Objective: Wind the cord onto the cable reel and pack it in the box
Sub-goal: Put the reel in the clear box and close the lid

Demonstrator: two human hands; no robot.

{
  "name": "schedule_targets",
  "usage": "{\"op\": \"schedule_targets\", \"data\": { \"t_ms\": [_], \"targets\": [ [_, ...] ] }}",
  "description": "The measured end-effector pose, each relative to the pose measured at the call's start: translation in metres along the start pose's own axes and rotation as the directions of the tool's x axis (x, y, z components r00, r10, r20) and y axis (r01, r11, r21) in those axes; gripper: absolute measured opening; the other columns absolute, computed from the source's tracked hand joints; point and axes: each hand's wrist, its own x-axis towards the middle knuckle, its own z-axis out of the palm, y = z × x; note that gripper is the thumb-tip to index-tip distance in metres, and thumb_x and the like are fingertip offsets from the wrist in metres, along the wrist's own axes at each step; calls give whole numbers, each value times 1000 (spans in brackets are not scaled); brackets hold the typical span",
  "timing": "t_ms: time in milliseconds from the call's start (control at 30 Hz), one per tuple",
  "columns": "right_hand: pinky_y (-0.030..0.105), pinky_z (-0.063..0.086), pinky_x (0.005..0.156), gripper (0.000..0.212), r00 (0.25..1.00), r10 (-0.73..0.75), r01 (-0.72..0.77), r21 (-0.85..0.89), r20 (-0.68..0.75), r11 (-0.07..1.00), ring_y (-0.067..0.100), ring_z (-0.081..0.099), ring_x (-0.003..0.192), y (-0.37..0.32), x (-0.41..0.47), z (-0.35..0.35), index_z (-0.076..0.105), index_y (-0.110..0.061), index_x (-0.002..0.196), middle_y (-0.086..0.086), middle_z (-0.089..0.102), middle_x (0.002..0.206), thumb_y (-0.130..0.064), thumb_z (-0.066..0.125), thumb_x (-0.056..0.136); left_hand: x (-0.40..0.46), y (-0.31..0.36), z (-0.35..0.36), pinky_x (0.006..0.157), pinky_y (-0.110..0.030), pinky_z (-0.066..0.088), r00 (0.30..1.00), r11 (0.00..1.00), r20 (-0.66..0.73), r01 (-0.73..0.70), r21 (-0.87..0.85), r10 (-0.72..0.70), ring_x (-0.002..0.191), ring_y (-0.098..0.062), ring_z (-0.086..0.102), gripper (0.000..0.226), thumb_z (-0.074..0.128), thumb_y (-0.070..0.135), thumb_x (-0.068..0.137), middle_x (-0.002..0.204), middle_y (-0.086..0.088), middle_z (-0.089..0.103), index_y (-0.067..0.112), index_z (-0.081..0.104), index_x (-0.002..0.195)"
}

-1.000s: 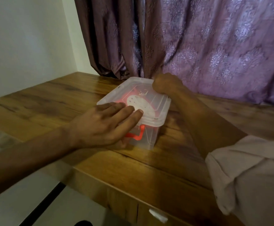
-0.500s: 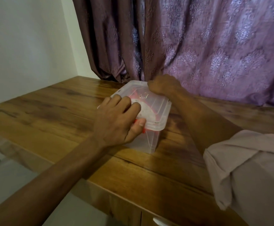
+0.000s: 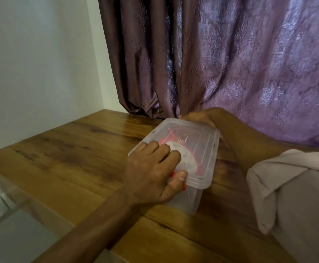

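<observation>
Head view: the left hand (image 3: pixel 153 173), laid flat on the near part of the lid (image 3: pixel 198 147) a second ago, is now bent over the near left edge, with the knuckles on top and the thumb hooked under the rim beside a red clip (image 3: pixel 183 187). The lid edge is thus pinched between fingers and thumb. The right hand (image 3: pixel 198 116) is kept at the far corner, curled over the rim; whether its fingers are pressed onto the lid or merely rested there cannot be told, since they are hidden behind the box (image 3: pixel 192 198).

The cable reel (image 3: pixel 185 158), white-faced with red parts, is seen through the clouded lid, already lying inside the box. The cord itself cannot be made out clearly through the plastic and is probably wound on the reel. From this the winding is judged done and the packing almost finished; only the seating and clipping of the lid seem left.

The box is stood on the wooden table (image 3: pixel 75 152), near its front edge. A purple curtain (image 3: pixel 230 63) is hung just behind the far hand, and a rolled pale sleeve (image 3: pixel 287 186) is seen on the right arm. Nothing is found lying in the way of the lid.
</observation>
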Motion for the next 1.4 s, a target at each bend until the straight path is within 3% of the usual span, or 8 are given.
{"op": "schedule_targets", "data": {
  "t_ms": [100, 167, 267, 467, 633, 767, 1000, 1400],
  "targets": [
    [34, 58, 77, 52, 932, -228, 263, 93, -282, 960, 15, 71, 95, 12, 15, 4, 65, -18, 117, 13, 59, 133, -52, 71, 78, 1, 0, 0, 59, -30, 29, 1000, 1000, 3, 13, 15, -13, 59, -19, 42, 55, 26, 46, 100, 64, -4, 51, 12, 59, 73],
    [36, 49, 89, 57, 814, -396, 210, -421, -424, 883, 30, 62, 109, 9, 16, 6, 65, -12, 118, 18, 61, 126, -58, 56, 87, 1, 0, 0, 60, -28, 27, 1000, 1000, 7, 11, 23, -11, 59, -18, 43, 57, 26, 46, 100, 64, -5, 52, 11, 61, 72],
    [30, 41, 63, 59, 687, -602, 207, -683, -408, 700, 29, 60, 71, 4, 4, 8, 61, -12, 63, 9, 59, 65, -62, 48, 90, 0, -2, 1, 56, -29, 31, 1000, 999, 2, 7, 32, -7, 57, -20, 45, 60, 25, 47, 100, 63, -6, 52, 10, 62, 71],
    [30, 40, 60, 44, 578, -695, 167, -773, -427, 613, 22, 52, 63, 7, -11, 13, 50, -18, 58, 3, 52, 64, -48, 60, 89, -3, -19, 2, 55, -34, 36, 999, 999, 30, 13, -50, -12, 59, -22, 44, 55, 21, 48, 101, 64, -8, 51, 12, 56, 78],
    [27, 33, 52, 30, 652, -502, 156, -547, -568, 822, 21, 52, 64, 23, -17, 4, 58, -13, 59, 3, 55, 60, -24, 65, 85, -19, -76, 16, 75, -34, 27, 925, 949, 247, 311, -48, -290, 86, -21, 43, 33, 23, 37, 94, 90, -4, 51, 20, 51, 97],
    [29, 47, 75, 20, 746, -237, 266, -48, -623, 963, 24, 59, 86, 48, -17, 11, 64, -2, 105, 16, 67, 104, -12, 55, 90, -8, -148, 35, 115, -40, 30, 510, 733, 585, 638, 234, -631, 137, -29, 39, 55, 18, 38, 99, 148, -13, 44, 22, 52, 138],
    [32, 42, 91, 37, 617, -14, 271, 196, -787, 943, 37, 52, 119, 24, -6, 35, 49, 1, 127, 22, 54, 132, -15, 49, 94, 57, -197, 69, 56, -25, 53, 262, 661, 710, 655, 366, -653, 86, -27, 69, 44, 40, 27, 107, 141, -17, 56, 31, 39, 151],
    [40, 46, 98, 41, 605, 71, 423, 396, -793, 815, 38, 54, 119, -49, 99, 53, 46, 3, 133, 21, 53, 135, -12, 43, 95, 50, -267, 137, 122, -48, 23, 329, 599, 609, 737, 312, -722, 148, -35, 32, 72, 17, 67, 99, 164, -11, 30, 25, 33, 156]
  ]
}}
